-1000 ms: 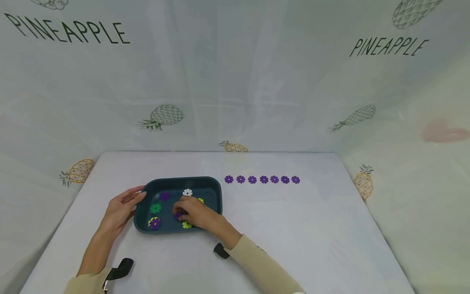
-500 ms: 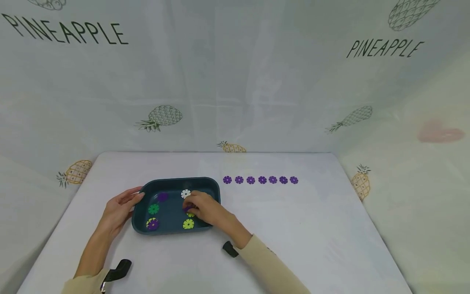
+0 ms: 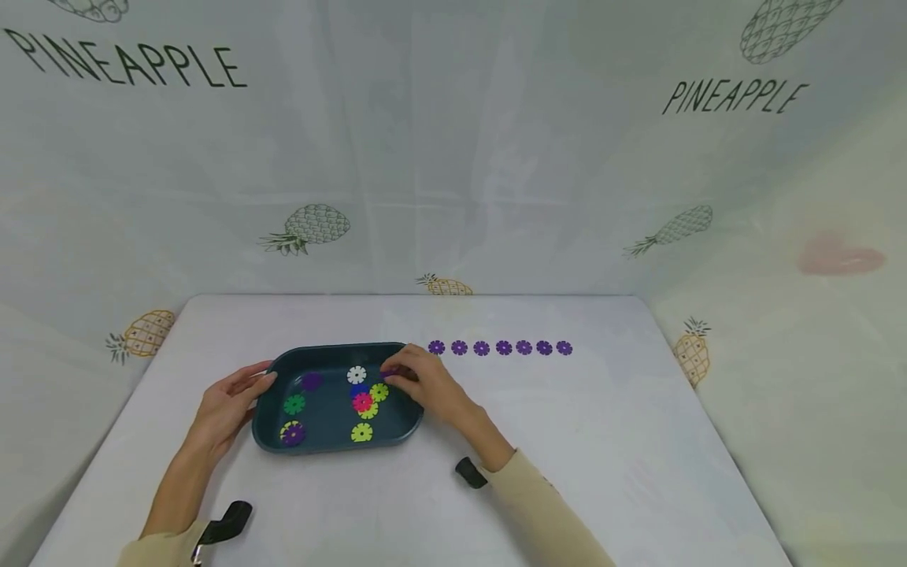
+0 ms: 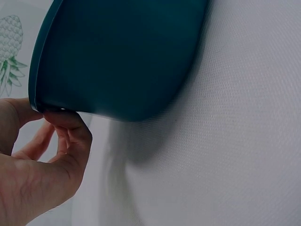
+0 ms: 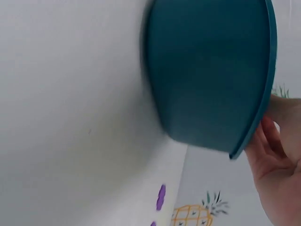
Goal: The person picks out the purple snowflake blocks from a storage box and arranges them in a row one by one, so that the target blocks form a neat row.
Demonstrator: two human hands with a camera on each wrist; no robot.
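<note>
A dark teal tray [image 3: 333, 450] stands on the white table, with several flower-shaped discs lying in it. My left hand [image 3: 228, 405] pinches the tray's left rim between thumb and fingers; the left wrist view shows this grip [image 4: 56, 155] from outside. Over the tray's right end, my right hand [image 3: 428, 386] pinches a purple flower disc [image 3: 386, 374], mostly covered by the fingers. Inside the tray lie a white disc [image 3: 357, 375], a pink disc [image 3: 362, 402], a green disc [image 3: 294, 404] and several yellow and purple ones. In the right wrist view the tray wall hides the fingertips.
Several purple flower discs [image 3: 504, 347] form a straight row on the table [image 3: 567, 441], right of the tray near the back edge. A cloth [image 3: 453, 142] printed with pineapples hangs behind the table. Black wrist mounts [image 3: 230, 521] stick out from both sleeves.
My right hand has moved right and away from me across the tray with the purple disc, uncovering pink, blue and yellow discs. My left hand stays on the rim.
</note>
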